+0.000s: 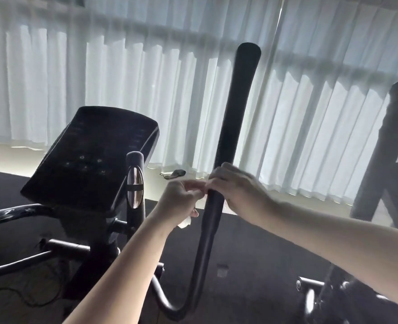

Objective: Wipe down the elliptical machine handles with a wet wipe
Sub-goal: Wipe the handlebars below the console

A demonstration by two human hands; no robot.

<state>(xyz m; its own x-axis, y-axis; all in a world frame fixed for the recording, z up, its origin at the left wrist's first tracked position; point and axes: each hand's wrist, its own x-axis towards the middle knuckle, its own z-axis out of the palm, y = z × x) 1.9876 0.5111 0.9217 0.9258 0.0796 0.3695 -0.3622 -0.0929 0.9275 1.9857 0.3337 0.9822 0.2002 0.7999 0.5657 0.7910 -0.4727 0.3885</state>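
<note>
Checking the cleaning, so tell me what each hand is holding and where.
Left hand pinches the wipe, a corner hanging below. Right hand grips the tall handle below its middle.

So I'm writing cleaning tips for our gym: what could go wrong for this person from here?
The wet wipe is bunched in the left hand, only a scrap showing, so it may cover little of the tall handle per pass. The right hand grips that handle low down; the long stretch above could get skipped. The console sits close on the left, so drips might reach it.
</note>
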